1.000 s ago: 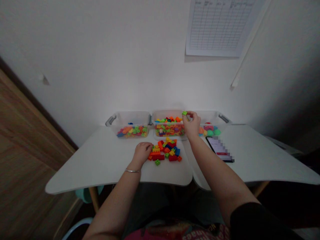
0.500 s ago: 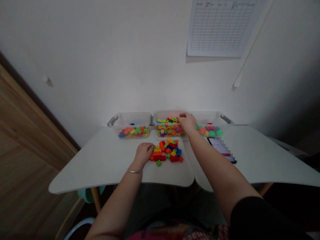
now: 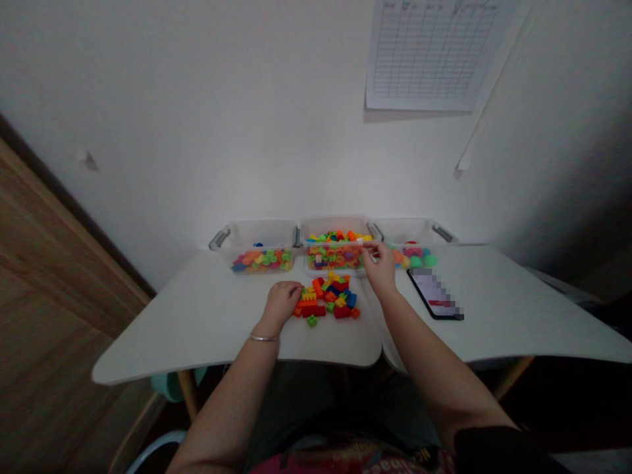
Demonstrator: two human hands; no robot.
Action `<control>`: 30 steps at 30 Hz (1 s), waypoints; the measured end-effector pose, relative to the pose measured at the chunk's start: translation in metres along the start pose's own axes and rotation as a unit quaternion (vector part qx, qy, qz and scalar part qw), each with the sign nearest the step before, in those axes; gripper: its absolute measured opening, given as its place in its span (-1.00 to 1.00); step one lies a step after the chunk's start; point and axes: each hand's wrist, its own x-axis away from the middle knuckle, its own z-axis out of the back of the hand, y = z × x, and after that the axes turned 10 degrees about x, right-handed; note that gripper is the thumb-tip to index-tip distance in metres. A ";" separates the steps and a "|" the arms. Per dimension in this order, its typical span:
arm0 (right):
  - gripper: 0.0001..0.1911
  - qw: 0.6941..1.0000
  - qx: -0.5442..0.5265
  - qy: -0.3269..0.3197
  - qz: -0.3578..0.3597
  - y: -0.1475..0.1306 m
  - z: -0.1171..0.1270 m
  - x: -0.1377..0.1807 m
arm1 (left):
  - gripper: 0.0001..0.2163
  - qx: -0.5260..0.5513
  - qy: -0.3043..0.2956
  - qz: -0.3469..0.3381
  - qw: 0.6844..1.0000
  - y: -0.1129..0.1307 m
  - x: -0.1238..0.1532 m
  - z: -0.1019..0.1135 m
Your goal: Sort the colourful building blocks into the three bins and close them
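Observation:
A pile of toy building blocks point(image 3: 328, 296) in red, yellow, orange, blue and green lies on the white table. My left hand point(image 3: 282, 304) rests on the table at the pile's left side, its fingertips against the edge blocks and nothing visibly held. My right hand point(image 3: 379, 264) is at the front right corner of the middle clear bin point(image 3: 340, 268), fingers extended leftward and slightly apart, with no block visible in them. That bin holds many mixed blocks point(image 3: 328, 253). A single green block point(image 3: 312, 321) sits at the pile's front.
A left clear bin point(image 3: 237, 232) contains colourful small pieces. The right clear bin point(image 3: 409, 227) holds round-looking coloured pieces. A phone point(image 3: 434, 295) lies right of my right forearm. Two table tops point(image 3: 172, 336) meet at a seam. A printed sheet point(image 3: 419, 59) hangs on the wall.
My right hand has come out from over the middle bin, moving down and toward me past its front right corner. My left hand stays beside the pile.

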 end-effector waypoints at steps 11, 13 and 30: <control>-0.42 0.950 0.131 -0.266 0.097 0.039 -0.014 0.053 | -0.72 0.004 0.007 -0.007 1.000 0.000 0.000 0.000; -0.45 0.943 0.156 -0.273 0.112 0.038 -0.012 0.053 | -0.73 0.004 0.012 -0.006 1.000 -0.001 0.000 -0.002; -0.73 0.930 0.254 -0.249 0.089 0.038 -0.004 0.058 | -0.71 0.004 -0.003 -0.008 1.000 0.000 -0.001 -0.001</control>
